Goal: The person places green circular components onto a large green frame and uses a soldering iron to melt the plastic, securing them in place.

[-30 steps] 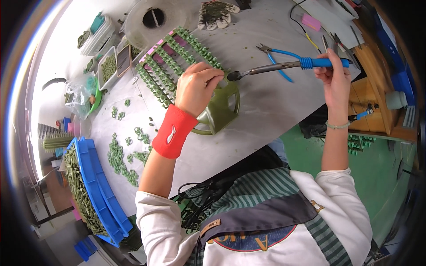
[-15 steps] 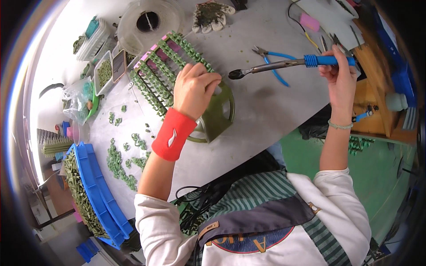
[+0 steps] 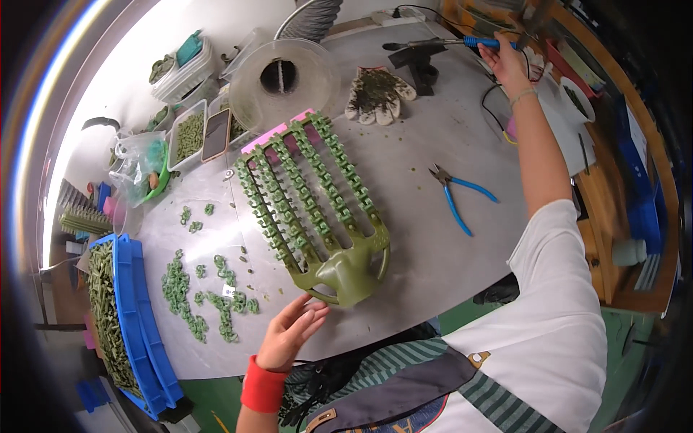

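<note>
An olive-green rack (image 3: 350, 270) with several long bars lies on the metal table, and small green curled pieces (image 3: 289, 155) line its bars. Its far end rests on a pink block (image 3: 278, 133). My left hand (image 3: 292, 328) is beside the looped near end of the rack, fingers apart, holding nothing; its fingertips are at or close to the loop. Stretched out to the far right, my right hand (image 3: 505, 63) grips the blue handle of a soldering iron (image 3: 476, 42) with a dark spoon-shaped tip. That tip is above a black stand (image 3: 419, 68).
Blue-handled cutting pliers (image 3: 458, 191) lie right of the rack. A stained glove (image 3: 379, 95) and a clear round tub (image 3: 285, 79) are behind it. At left are loose green pieces (image 3: 184, 296), a phone (image 3: 216, 136) and a blue crate (image 3: 137, 317) of green pieces.
My right hand has carried the soldering iron away to the far right, over the stand. My left hand has left the rack's bars and come back toward me. The view has shifted.
</note>
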Demonstrator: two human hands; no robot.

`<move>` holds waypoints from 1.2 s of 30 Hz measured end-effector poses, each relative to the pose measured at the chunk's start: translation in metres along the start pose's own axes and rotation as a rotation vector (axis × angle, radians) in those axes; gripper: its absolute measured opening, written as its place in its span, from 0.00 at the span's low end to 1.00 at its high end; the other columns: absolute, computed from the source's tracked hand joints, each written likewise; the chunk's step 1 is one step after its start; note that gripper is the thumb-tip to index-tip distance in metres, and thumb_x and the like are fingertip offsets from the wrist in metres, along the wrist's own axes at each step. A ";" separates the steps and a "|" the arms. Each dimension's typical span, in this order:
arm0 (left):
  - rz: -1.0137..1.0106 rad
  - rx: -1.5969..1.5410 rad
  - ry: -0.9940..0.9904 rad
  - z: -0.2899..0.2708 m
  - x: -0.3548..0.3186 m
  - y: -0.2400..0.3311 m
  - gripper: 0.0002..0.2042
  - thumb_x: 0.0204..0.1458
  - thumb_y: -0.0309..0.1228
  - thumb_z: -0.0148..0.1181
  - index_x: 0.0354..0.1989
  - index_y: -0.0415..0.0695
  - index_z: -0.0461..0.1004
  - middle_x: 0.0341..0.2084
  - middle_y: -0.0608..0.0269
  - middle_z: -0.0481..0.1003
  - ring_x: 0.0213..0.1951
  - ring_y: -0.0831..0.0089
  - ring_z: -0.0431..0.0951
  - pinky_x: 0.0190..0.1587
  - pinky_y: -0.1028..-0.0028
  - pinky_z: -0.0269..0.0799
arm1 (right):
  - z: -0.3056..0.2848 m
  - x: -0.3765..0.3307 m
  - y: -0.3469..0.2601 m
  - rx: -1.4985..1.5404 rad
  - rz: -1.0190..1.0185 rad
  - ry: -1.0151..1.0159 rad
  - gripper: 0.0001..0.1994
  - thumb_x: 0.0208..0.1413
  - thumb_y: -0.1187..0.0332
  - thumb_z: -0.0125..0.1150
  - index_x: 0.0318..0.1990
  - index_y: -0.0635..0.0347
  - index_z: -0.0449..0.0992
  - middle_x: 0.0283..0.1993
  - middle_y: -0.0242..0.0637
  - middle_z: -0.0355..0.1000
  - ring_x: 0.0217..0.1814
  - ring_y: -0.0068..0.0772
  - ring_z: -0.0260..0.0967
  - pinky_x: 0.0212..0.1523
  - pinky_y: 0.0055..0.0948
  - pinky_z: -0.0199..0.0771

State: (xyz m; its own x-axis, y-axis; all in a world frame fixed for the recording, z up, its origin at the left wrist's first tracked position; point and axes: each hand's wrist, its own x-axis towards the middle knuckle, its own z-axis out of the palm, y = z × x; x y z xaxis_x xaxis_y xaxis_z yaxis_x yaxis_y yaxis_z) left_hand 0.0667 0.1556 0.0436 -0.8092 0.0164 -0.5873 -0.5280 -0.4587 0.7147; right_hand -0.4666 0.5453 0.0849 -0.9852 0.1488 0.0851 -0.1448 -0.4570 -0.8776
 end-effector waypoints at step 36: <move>0.626 -0.129 -0.164 0.071 -0.026 -0.035 0.21 0.56 0.17 0.51 0.59 0.37 0.63 0.50 0.63 0.71 0.52 0.75 0.69 0.55 0.74 0.64 | 0.098 -0.528 0.035 -1.209 -0.596 -0.567 0.41 0.42 0.64 0.70 0.64 0.63 0.55 0.54 0.55 0.60 0.52 0.56 0.59 0.53 0.44 0.64</move>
State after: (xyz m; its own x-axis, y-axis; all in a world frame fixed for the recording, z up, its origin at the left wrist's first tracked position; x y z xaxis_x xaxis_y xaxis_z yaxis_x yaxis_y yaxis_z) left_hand 0.0877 0.2339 0.0605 -0.9875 -0.1577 -0.0030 0.0818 -0.5284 0.8451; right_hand 0.0392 0.3646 0.0558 -0.7527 -0.4406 0.4892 -0.6536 0.5891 -0.4751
